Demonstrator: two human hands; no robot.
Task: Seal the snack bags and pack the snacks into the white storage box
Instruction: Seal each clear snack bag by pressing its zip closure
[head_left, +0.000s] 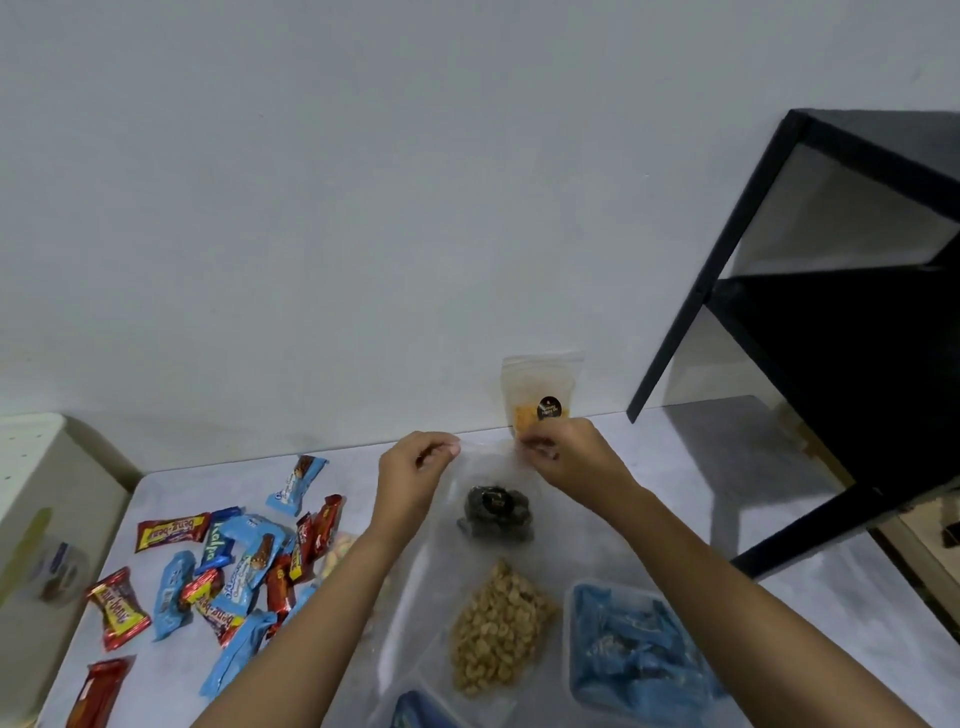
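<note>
Pale table (675, 467) | left hand (410, 467), right hand (566, 457) pinch clear bag (496, 512) at top corners | step: sealing | next, probably: press along the strip

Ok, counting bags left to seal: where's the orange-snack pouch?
Head view, right of centre: the pouch stands against the wall, just behind the right hand and left of the black shelf.

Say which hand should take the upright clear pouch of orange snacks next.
Probably right: the right hand, pinching the clear dark-snack bag, is by that pouch; the left hand is farther.
</note>
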